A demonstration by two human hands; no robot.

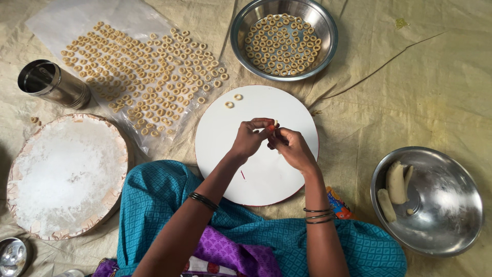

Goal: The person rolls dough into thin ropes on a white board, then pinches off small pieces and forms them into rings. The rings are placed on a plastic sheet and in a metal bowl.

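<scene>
above the white round board [266, 174], two hands pinch one dough bit [275, 122]
left hand [249, 137] and right hand [293, 147] meet, fingertips clamped together on it; two finished rings [233, 100] lie on the board's far edge, steel bowl [328, 41] of rings beyond.

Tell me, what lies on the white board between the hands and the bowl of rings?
In the head view, two dough rings lie there on the white round board.

Dough rings [233, 100] on board [287, 174], bowl [324, 56] behind, prob. dough-filled bowl [461, 225] right.
</scene>
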